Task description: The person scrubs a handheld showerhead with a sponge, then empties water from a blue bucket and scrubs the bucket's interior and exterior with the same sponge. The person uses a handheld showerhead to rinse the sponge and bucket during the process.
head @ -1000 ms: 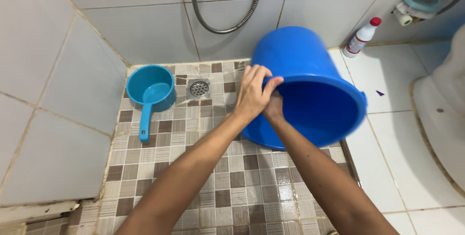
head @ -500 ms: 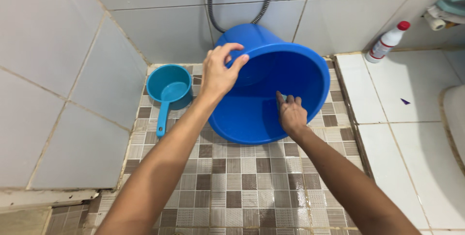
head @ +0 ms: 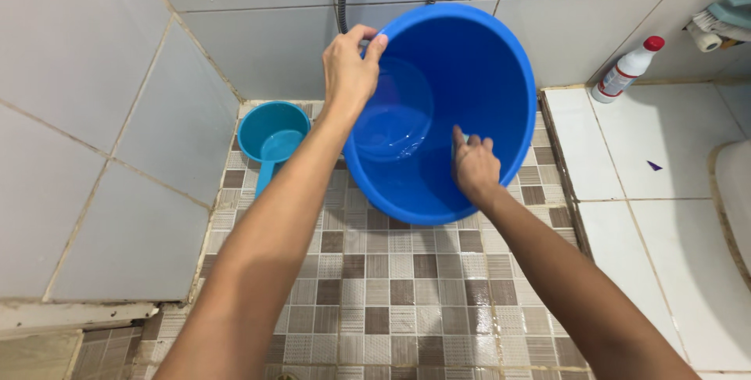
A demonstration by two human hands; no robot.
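Floor (head: 407,302): wet brown-and-beige mosaic tile under my view, with a raised white tiled ledge to the right.
Bucket (head: 477,59): large blue plastic pail tilted with its mouth toward me, lower edge resting on the floor against the wall corner. A little water sits inside near the base.
Left hand (head: 350,75): fingers closed over the upper left rim, thumb outside and fingertips hooked inside. I judge this grip carries the tilt.
Right hand (head: 474,170): inside the bucket, pressed to the lower wall. Fingers are curled; a sliver of something pale shows at the fingertips, but I cannot tell what it is.
Technique: I would keep the rim grip firm so the pail does not roll, and work the inner wall in overlapping strokes.
Dipper (head: 272,139): teal scoop with a long handle, on the floor just left of the bucket, holding some water.
Bottle (head: 626,72): white with a red cap, leaning against the wall on the ledge, well apart from both hands.
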